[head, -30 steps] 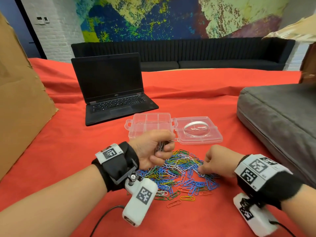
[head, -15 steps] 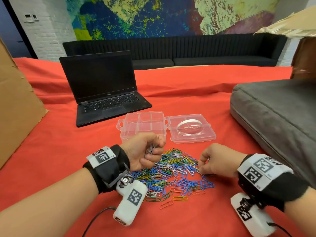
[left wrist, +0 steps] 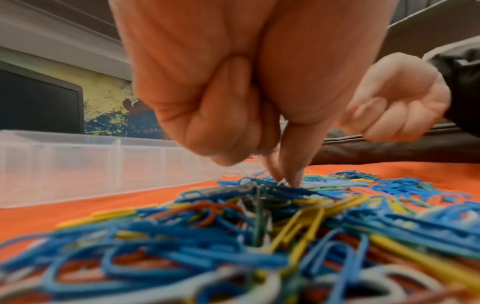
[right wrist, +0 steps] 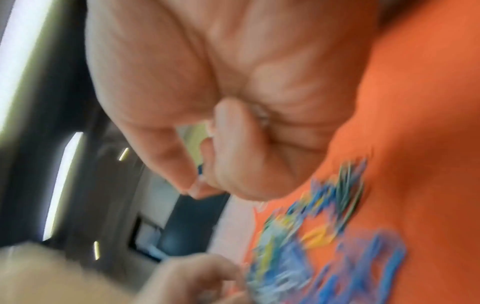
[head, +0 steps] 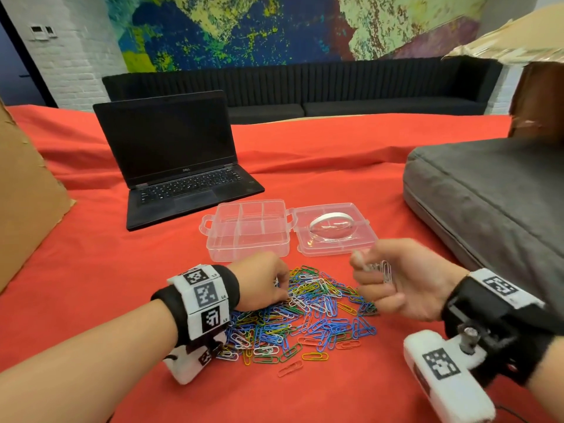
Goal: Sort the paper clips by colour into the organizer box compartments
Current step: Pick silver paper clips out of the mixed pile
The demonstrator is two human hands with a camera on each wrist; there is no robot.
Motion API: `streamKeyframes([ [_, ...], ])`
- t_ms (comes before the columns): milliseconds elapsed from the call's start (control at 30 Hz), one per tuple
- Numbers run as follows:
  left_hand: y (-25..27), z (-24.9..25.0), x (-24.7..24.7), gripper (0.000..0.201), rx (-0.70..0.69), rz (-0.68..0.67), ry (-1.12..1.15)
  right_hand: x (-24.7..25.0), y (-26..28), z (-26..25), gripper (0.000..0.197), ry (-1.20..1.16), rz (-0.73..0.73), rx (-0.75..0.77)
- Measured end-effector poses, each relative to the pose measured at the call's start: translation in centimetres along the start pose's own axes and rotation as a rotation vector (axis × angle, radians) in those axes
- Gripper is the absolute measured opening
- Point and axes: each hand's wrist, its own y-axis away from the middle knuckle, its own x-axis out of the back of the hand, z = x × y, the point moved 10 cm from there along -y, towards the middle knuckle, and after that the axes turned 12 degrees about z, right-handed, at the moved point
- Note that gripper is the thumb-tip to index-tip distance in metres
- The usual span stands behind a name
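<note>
Here my right hand (head: 406,282) holds white clips (head: 385,270); my left hand (head: 261,280) pinches into the pile (head: 305,315); I'd lift one colour only.

Both bare forearms wear black wristbands (head: 500,312) banded with white square-coded tags (head: 207,296); a white coded camera block (head: 442,380) is bolted beneath each wrist.
</note>
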Motion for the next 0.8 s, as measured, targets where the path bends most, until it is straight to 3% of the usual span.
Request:
streamKeyframes([
  [67,0.1,-0.2,0.1,0.015,-0.016,-0.006,0.001,-1.3,0.5,-0.8,0.026,-0.253,-0.137,-0.045],
  [167,0.3,-0.3,0.4,0.012,0.006,0.0,0.123,-1.2,0.1,-1.1,0.017,-0.197,-0.043,-0.005],
  [233,0.6,-1.3,0.5,0.011,0.153,-0.002,0.403,-0.5,-0.9,-0.3,0.014,0.074,0.134,0.039],
  [333,2.0,-2.1,-0.9,0.015,0.437,-0.138,1.141,-0.7,-2.2,-0.2,0.019,0.815,0.327,0.228],
  [400,2.5,-1.2,-0.5,0.009,0.474,-0.203,1.549,-2.1,-2.8,-0.4,0.018,1.225,0.35,0.373],
  [500,2.7,-0.6,0.3,0.016,0.471,-0.217,1.779,-3.4,-3.1,-0.5,0.021,1.439,0.363,0.43],
  [567,2.5,-0.3,-0.1,0.025,0.5,-0.212,1.749,-3.4,-2.8,-0.7,0.016,1.537,0.387,0.441],
  [633,2.1,-0.5,-0.7,0.035,0.529,-0.17,1.548,-2.8,-2.6,-0.8,0.016,1.602,0.395,0.431],
  [733,1.0,-0.4,0.1,0.031,0.312,-0.034,0.761,-1.7,-1.8,-1.5,0.019,1.509,0.393,0.411],
  [800,0.5,1.0,0.2,0.021,0.091,-0.037,0.284,-0.8,-1.2,-1.7,0.024,1.131,0.361,0.328],
])
